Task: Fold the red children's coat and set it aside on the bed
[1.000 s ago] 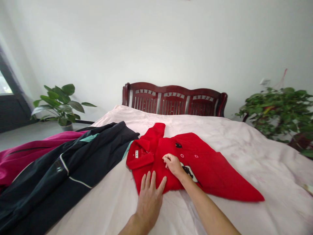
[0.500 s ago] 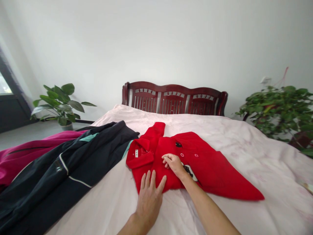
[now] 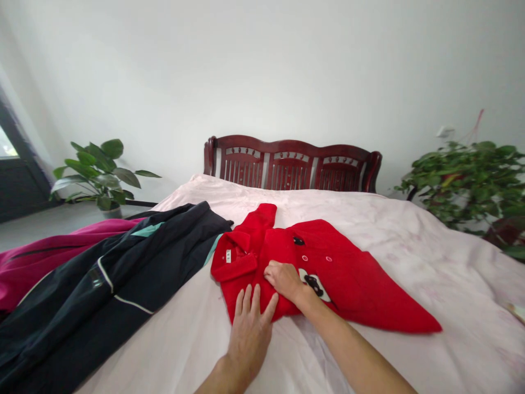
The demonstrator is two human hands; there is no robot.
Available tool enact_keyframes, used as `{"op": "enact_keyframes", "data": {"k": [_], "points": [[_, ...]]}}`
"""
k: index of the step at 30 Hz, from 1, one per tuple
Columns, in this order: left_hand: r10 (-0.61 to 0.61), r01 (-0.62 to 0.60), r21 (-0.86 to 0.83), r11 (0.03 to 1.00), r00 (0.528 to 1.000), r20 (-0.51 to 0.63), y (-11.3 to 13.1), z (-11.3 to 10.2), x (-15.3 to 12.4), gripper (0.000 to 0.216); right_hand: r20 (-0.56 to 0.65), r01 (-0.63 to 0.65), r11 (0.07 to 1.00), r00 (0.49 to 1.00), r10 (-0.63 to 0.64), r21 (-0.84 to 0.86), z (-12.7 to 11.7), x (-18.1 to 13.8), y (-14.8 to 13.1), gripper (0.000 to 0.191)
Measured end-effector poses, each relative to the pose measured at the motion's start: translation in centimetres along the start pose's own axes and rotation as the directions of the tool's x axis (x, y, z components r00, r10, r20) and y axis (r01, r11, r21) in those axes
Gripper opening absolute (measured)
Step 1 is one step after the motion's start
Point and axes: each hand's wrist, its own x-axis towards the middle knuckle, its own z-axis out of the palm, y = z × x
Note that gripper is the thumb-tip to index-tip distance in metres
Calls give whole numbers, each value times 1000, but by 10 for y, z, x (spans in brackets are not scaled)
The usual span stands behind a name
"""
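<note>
A red collared garment point(image 3: 353, 273) with buttons and black-and-white patches lies on the bed, its collar point(image 3: 233, 262) toward the left and its front partly folded over. My left hand point(image 3: 250, 328) rests flat on the cloth below the collar, fingers spread. Close by on the right, my right hand point(image 3: 285, 280) is closed at the edge of the folded-over front, thumb and fingers pinched on the red cloth. What lies under its fingertips is hidden.
Dark trousers point(image 3: 159, 262) with white piping and a magenta garment point(image 3: 69, 241) lie at the left. The bed's pale sheet point(image 3: 389, 219) reaches to a wooden headboard point(image 3: 289, 164). Potted plants point(image 3: 106, 175) stand on both sides.
My right hand has moved slightly left and down onto the red cloth, uncovering more of the black-and-white patch. The left hand has stayed in place.
</note>
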Motion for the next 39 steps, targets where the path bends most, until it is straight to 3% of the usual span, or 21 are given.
{"op": "enact_keyframes", "data": {"k": [4,10,14,18,21,25,29,32,35,37,39], "points": [[1,-1,6,1000,1000,-7,-1,1,0,59,-22,-27,999,999,26,-17,2,2,-3,16],[10,-10,3,1000,999,-30,-1,0,-1,61,-196,-199,972,955,220,124,5,-3,4,26],[9,-10,-10,1000,999,-32,-1,-1,0,61,-144,-92,953,980,139,290,3,-10,13,21],[4,-5,-34,999,1000,-18,-1,-1,1,61,-69,31,871,998,4,490,-3,-18,15,16],[0,-2,-48,999,1000,-25,-1,-1,1,62,-45,92,897,996,-81,432,-11,-22,7,14],[-12,11,-33,999,999,-38,2,-1,-1,60,25,193,966,980,-200,170,-20,-21,-7,16],[14,-14,-15,1000,999,-44,0,-1,-4,56,61,252,966,967,-249,-49,-20,-21,-11,16],[65,-64,16,998,997,-39,-8,-6,-13,61,-11,164,986,986,-164,-26,-17,-26,-9,17],[137,-136,28,990,990,-30,-18,-14,-25,63,-135,37,993,991,-22,110,-14,-34,-8,17],[163,-163,19,986,986,-23,-23,-16,-32,64,-187,41,982,982,-6,183,-14,-40,-10,17],[161,-161,9,987,987,-19,-25,-16,-36,65,-204,121,971,976,-78,208,-15,-45,-14,15]]}}
